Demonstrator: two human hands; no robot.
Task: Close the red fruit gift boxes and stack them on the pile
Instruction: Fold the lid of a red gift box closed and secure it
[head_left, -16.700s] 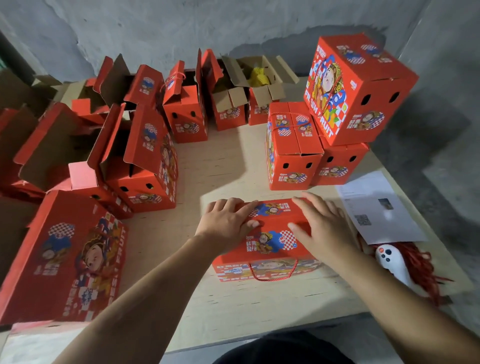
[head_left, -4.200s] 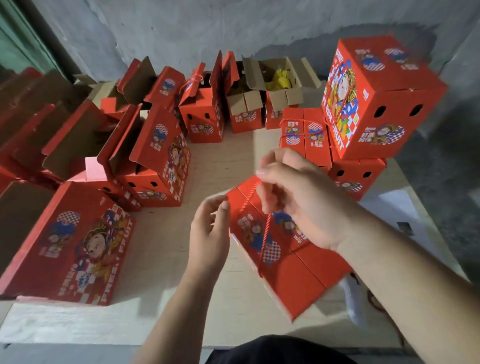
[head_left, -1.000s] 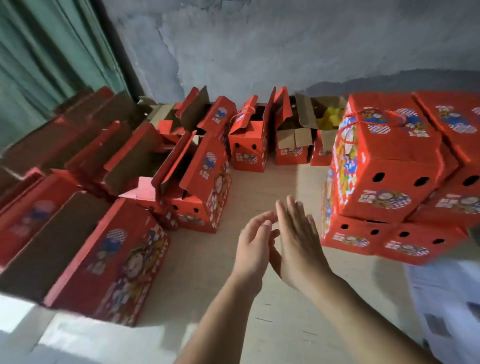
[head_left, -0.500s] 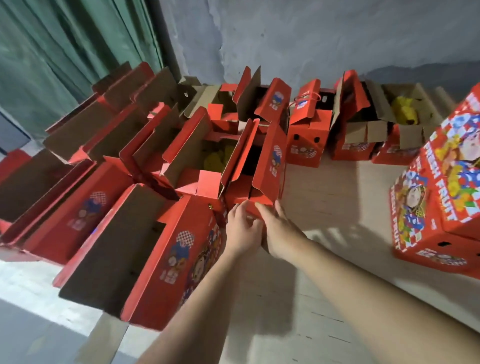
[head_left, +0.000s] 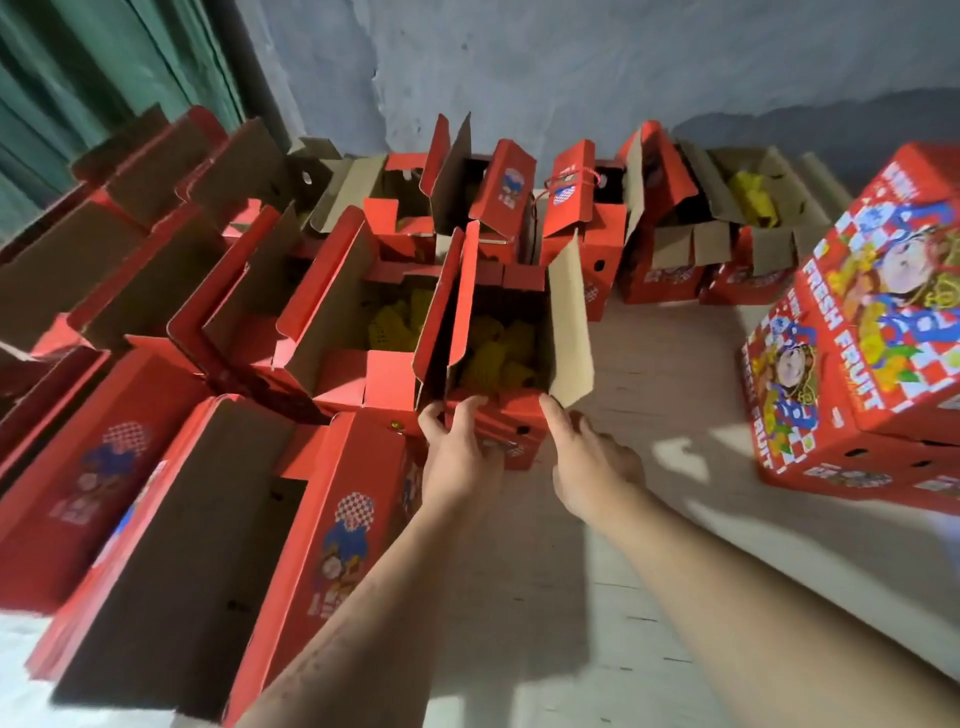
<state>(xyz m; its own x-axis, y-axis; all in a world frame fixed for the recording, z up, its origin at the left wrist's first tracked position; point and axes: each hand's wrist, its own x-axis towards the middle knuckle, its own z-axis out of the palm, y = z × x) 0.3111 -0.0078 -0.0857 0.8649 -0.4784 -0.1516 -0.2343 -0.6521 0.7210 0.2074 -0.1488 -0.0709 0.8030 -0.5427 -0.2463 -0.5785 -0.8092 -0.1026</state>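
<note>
An open red fruit gift box (head_left: 511, 441) stands mid-table with its flaps up and yellow net-wrapped fruit (head_left: 493, 358) inside. My left hand (head_left: 457, 452) grips its near wall at the left corner, fingertips at the rim. My right hand (head_left: 589, 460) holds the near right corner, thumb up against the edge and fingers beside the right wall under the raised cardboard flap (head_left: 571, 332). The pile of closed red boxes (head_left: 857, 374) stands at the right, printed "FRESH FRUIT".
Several more open red boxes (head_left: 332, 322) crowd the left and back of the wooden table (head_left: 649, 364). A large open box (head_left: 171, 561) lies at the near left. A grey wall and a green curtain (head_left: 104, 67) are behind.
My hands, empty and raised a second ago, have reached left and taken hold of the open box's near corners. The view has swung left, away from the pile.
</note>
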